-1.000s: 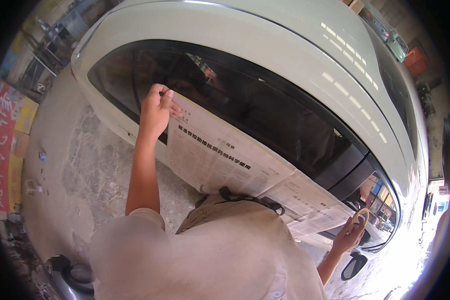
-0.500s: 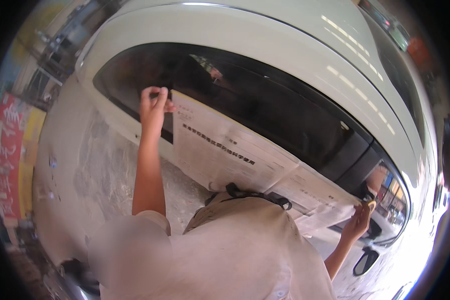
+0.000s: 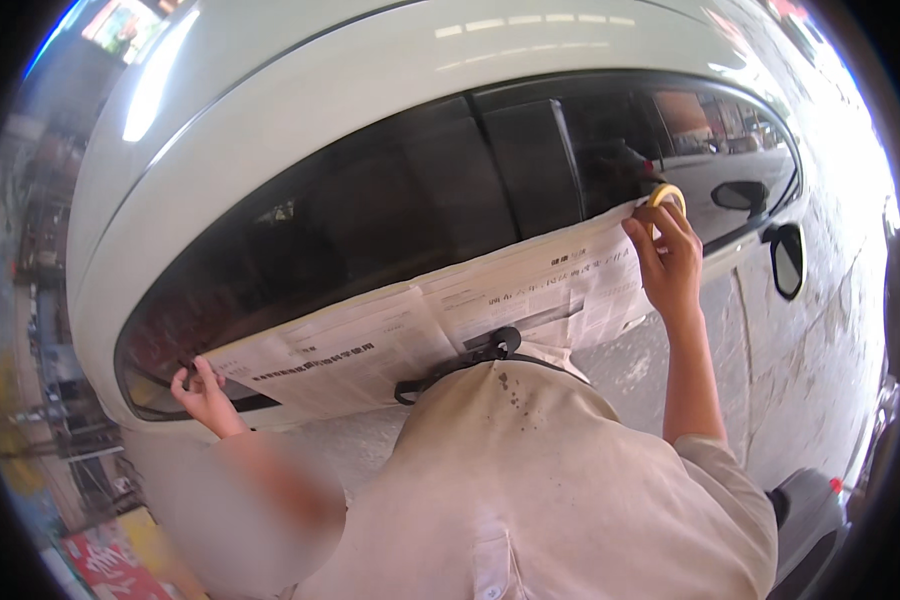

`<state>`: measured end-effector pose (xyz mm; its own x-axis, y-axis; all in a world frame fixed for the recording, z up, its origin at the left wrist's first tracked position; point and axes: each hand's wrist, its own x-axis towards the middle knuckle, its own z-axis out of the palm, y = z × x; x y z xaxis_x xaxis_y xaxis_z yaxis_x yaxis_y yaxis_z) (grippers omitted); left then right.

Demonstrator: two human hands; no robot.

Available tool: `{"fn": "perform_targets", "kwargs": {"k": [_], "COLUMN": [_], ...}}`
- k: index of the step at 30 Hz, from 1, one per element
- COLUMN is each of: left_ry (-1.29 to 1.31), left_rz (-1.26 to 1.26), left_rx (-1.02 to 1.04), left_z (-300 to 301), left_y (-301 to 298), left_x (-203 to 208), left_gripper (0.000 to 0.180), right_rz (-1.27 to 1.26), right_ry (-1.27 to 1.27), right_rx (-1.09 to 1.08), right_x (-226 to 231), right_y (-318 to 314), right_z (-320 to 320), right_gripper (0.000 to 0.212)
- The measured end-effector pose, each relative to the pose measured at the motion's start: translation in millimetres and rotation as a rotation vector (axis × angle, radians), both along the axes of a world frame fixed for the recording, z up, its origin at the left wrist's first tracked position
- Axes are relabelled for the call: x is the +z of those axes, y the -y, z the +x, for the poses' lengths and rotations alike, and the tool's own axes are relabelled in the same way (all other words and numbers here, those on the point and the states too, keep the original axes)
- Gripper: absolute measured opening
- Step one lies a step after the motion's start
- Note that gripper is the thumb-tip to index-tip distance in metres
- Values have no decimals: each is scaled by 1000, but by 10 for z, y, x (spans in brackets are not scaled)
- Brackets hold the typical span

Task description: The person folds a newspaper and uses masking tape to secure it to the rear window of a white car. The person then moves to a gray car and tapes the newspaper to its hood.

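Observation:
A wide newspaper sheet (image 3: 440, 340) hangs stretched along the lower part of the dark side windows (image 3: 400, 200) of a pale car. A thin yellow strip, which looks like tape, runs along its upper edge. At the sheet's upper left corner my left hand (image 3: 208, 396) is closed, thumb and fingers pinching the edge. My right hand (image 3: 668, 262) is at the upper right corner, its fingers closed around a yellow tape roll (image 3: 678, 192) and against the paper's edge. Part of the roll is hidden behind the fingers.
The pale car roof (image 3: 370, 100) curves above the windows. A black side mirror (image 3: 787, 262) sticks out to the right of my right hand. A black strap (image 3: 450, 375) at my waist overlaps the paper's lower edge. A red sign (image 3: 110, 565) shows at lower left.
My view has turned toward the car's mirror end. My right hand appears higher and my left hand lower in the picture. Both stay at the newspaper's corners.

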<state>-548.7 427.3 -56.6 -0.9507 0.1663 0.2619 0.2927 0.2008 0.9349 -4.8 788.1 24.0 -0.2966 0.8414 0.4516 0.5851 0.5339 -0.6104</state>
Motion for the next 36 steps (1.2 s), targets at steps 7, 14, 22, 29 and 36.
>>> {"fn": "perform_targets", "kwargs": {"k": [7,14,22,29,36], "left_ry": [-197,-620,-826,-821,-819], "left_rz": [-218,-458,-465,-508,-552], "left_rx": [19,31,-223,-335,-408], "left_z": [111,749,1408,2092,2371], "left_y": [-81,-618,-1346,-1962,-2202], "left_x": [97,433,655,700,797], "left_gripper": [64,120,134,132,128], "right_rz": [37,52,31,20,54], "right_ry": [22,2,-18,-50,-76], "right_rx": [-20,-57,-46,-54,-51], "right_x": [-108,-138,-122,-166,-208], "right_y": [-31,-36,-35,-32,-55], "right_z": [36,-21,-41,-27,-40], "right_gripper": [19,15,15,14,12]}}
